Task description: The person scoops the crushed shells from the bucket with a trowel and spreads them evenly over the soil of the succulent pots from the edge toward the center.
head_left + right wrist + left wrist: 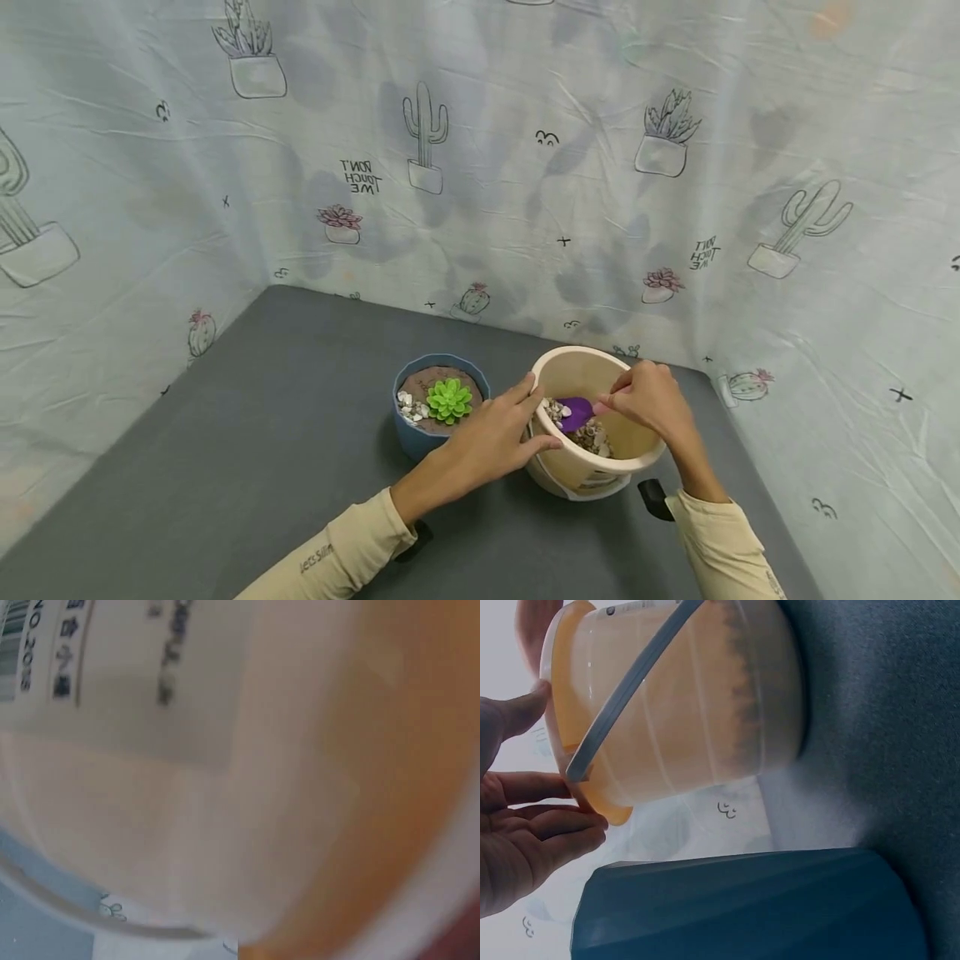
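Observation:
A cream plastic bucket with small stones inside stands on the grey table; its grey handle hangs down the outside. My left hand touches the rim, its fairly straight fingers at the left and its thumb at the near edge. Over the bucket, my right hand pinches the pinkish handle of a small purple shovel, whose blade is among the stones. Just left of the bucket is a blue pot with brown soil, a green succulent and whitish stones.
The grey table extends left and toward the front. A pale curtain printed with cacti borders it behind and on both sides. In the right wrist view, the blurred bucket wall with a printed label fills most of the picture.

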### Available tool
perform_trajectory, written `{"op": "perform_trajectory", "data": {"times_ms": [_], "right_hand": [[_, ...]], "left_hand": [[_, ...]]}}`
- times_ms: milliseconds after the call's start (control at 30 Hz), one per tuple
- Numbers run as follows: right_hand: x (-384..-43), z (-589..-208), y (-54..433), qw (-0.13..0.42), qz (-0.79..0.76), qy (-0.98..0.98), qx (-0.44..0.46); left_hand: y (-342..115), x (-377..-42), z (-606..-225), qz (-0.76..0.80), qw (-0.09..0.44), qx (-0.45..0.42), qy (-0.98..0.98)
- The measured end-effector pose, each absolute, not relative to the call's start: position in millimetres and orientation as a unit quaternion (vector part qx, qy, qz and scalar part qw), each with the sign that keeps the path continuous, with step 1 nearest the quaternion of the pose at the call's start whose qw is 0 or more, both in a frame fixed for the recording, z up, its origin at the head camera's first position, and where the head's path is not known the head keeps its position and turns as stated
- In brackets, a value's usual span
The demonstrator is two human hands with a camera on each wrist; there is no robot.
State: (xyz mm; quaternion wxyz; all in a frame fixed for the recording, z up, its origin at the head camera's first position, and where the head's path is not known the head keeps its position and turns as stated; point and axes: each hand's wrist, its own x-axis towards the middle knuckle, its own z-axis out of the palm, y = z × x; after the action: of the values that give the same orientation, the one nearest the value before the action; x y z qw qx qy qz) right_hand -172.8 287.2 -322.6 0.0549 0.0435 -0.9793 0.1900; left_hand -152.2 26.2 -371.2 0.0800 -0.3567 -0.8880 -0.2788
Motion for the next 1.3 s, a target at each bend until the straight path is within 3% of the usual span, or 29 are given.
{"op": "perform_trajectory", "data": {"times_ms": [533, 1300], "right_hand": [[-149.4, -309.0, 315.6, 0.039, 0.297, -0.953, -0.048], [-128.7, -277.6, 330.4, 0.042, 0.354, -0.933, -0.054]], "left_hand": [[25.1, -152.7, -372.5, -0.283, 0.076, -0.358, -0.887], [5.7, -157.7, -376.6, -0.304, 0.047, -0.357, -0.882]]}}
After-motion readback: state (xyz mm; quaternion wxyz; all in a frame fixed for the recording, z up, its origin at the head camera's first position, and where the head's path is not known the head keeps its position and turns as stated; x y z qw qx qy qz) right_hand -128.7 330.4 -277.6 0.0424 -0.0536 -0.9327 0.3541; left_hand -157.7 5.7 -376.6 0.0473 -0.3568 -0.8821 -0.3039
